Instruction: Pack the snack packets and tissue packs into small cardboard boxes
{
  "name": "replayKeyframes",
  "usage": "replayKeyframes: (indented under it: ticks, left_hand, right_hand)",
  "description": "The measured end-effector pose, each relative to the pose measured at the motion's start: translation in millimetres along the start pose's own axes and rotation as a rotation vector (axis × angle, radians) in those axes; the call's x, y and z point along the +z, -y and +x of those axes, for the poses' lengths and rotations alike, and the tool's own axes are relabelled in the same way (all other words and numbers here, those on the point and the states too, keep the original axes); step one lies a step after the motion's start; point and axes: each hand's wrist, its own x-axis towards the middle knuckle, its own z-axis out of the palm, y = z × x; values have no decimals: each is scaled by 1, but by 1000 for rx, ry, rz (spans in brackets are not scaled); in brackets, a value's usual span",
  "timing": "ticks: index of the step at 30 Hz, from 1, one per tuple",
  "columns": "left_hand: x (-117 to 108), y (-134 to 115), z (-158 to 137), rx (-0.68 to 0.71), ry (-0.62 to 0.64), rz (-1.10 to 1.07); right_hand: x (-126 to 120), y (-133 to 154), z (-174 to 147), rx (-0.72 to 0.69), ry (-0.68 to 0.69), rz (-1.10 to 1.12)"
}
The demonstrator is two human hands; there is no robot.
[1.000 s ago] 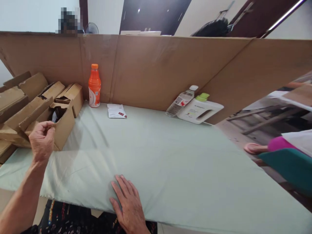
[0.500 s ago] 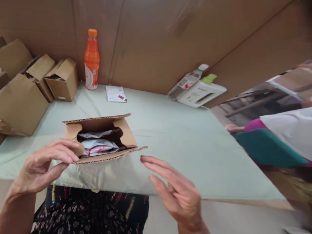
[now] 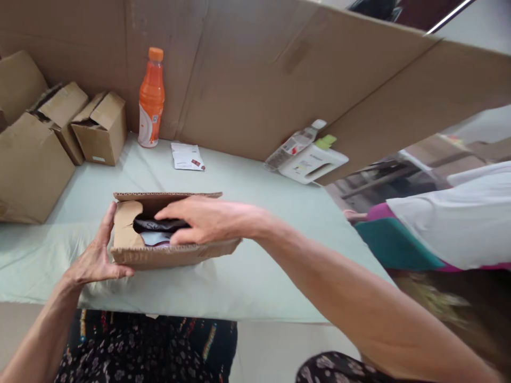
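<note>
A small cardboard box (image 3: 155, 257) stands on the covered table with its long flaps raised. Through its opening I see a dark packet (image 3: 148, 225) with pale lettering and a light-coloured packet (image 3: 154, 238). My left hand (image 3: 98, 259) grips the box's left end, thumb along the front and fingers up the side. Over the right half of the opening, my right hand (image 3: 203, 219) reaches in with thumb and fingers apart above the packets. It holds nothing that I can see, and it hides the box's right inside.
Several cardboard boxes (image 3: 34, 167) stand at the left. Along the back are an orange bottle (image 3: 151, 101), a white sachet (image 3: 187, 157), a clear bottle (image 3: 293, 146) and a white jug (image 3: 313, 164), against a cardboard wall (image 3: 247, 80). A person (image 3: 459, 213) sits at the right.
My right hand has moved from the near side of the box up over its opening. My left hand has shifted from the front flap to the left end. The view has turned slightly.
</note>
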Motion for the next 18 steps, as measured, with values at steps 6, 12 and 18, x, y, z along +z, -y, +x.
replayKeyframes:
  ticks: [6,12,18]
  left_hand:
    - [10,21,-4,24,40,-95]
    - [11,27,-3,63,64,-61]
    - [18,32,-1,94,3,-6]
  right_hand:
    - [20,12,15,70,177,-177]
    - [37,11,17,108,133,-330]
    - [41,-1,32,159,122,-302]
